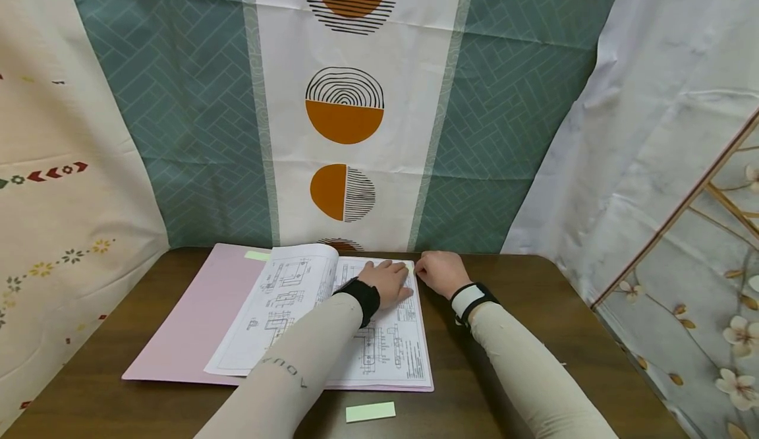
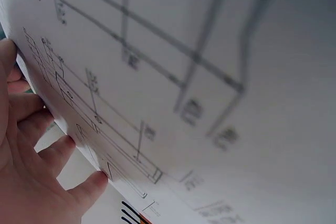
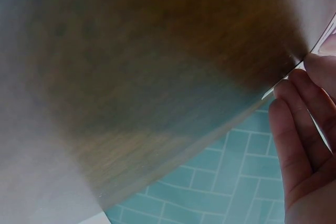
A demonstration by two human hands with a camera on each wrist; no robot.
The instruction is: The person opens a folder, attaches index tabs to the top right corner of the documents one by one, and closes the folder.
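A pink folder (image 1: 178, 323) lies spread on the table with printed technical drawings inside. One drawing sheet (image 1: 284, 291) is turned toward the left, its top curling up. My left hand (image 1: 388, 282) rests with spread fingers on the right-hand drawing page (image 1: 379, 363), near its upper end; the left wrist view shows a drawing close by the fingers (image 2: 58, 156). By that page's upper right corner, my right hand (image 1: 441, 271) has curled fingers. In the right wrist view its thumb and forefinger pinch a thin white paper edge (image 3: 283, 83). A small pale-green sticky tab (image 1: 409, 266) shows between the hands.
A pale-green sticky note strip (image 1: 370, 412) lies on the brown table (image 1: 504, 393) before the folder. Another green strip (image 1: 257, 255) sits at the folder's upper left. Patterned cloth (image 1: 350, 188) hangs right behind the table, with more cloth (image 1: 664, 195) at the sides.
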